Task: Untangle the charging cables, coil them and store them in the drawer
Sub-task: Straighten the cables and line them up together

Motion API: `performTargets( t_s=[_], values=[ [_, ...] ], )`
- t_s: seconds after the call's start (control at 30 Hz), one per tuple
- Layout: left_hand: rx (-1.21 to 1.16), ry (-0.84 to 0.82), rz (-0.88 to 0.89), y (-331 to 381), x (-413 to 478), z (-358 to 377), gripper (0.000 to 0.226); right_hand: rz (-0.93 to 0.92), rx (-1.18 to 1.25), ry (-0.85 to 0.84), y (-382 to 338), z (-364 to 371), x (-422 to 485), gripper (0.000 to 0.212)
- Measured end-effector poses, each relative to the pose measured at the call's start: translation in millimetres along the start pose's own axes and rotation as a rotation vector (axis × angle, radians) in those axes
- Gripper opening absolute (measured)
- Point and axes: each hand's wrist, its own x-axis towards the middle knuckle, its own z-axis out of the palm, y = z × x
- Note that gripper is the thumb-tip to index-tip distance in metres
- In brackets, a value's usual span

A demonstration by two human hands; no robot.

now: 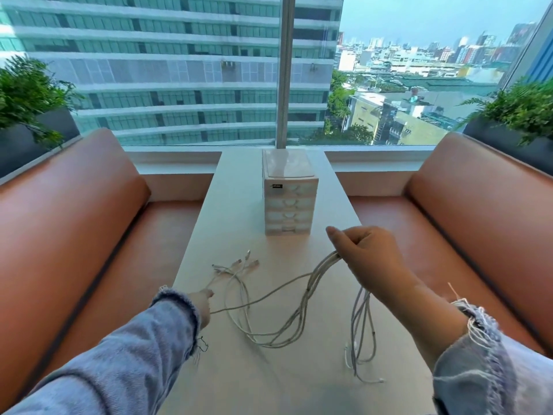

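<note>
Untangling looks barely begun: the left hand (200,307), fingers mostly hidden, seems to pinch one strand. It would do best to draw that strand slowly along the surface (239,384) while the right hand (369,253) holds loosely, letting crossings slip instead of tightening. The cables (269,339) sag in a loop between the hands, plugs just beyond the left fingers, the bunch gripped in the curled right fingers (357,236), tails hanging below them.

Drawer unit (286,202) carries a dark label (276,186) (lettering too blurred to read).
</note>
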Motion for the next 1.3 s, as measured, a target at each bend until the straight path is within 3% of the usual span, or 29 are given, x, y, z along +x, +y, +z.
performTargets(
  t_s=[0.1,0.17,0.27,0.4,0.53,0.57,0.67,0.73,0.87,1.03,1.17,1.3],
  values=[
    [-0.276,0.308,0.161,35,-23,-34,0.044,-0.039,-0.057,-0.042,-4,9,-4,0.061],
    [-0.615,0.376,0.381,66,-52,-52,0.029,-0.054,-0.115,-0.066,-7,14,-5,0.06],
    [-1.045,0.193,0.634,104,-98,-61,0.032,-0.072,-0.155,-0.082,-12,19,-7,0.057],
    [-1.221,0.077,0.694,120,-108,-50,0.032,-0.047,-0.114,-0.094,-13,21,-9,0.055],
    [-1.054,0.296,0.651,117,-107,-48,0.03,0.1,0.101,-0.223,-15,18,-10,0.057],
    [-1.009,0.343,0.652,115,-108,-48,0.03,0.082,0.033,-0.223,-16,17,-12,0.056],
    [-0.945,0.475,0.641,112,-113,-45,0.032,-0.144,-0.496,-0.107,-28,16,-18,0.051],
    [-0.964,0.526,0.642,110,-114,-44,0.032,-0.228,-0.589,-0.077,-36,17,-15,0.052],
    [-1.032,0.554,0.635,102,-115,-51,0.031,0.034,-0.197,-0.244,-29,11,1,0.056],
    [-0.978,0.537,0.603,100,-123,-44,0.033,-0.095,-0.431,-0.132,-26,9,-8,0.057],
    [-1.02,0.54,0.632,95,-128,-52,0.033,0.02,-0.236,-0.247,-11,3,1,0.06],
    [-0.974,0.532,0.629,93,-132,-50,0.034,0.055,-0.296,-0.21,-9,-2,-2,0.061]
  ],
)
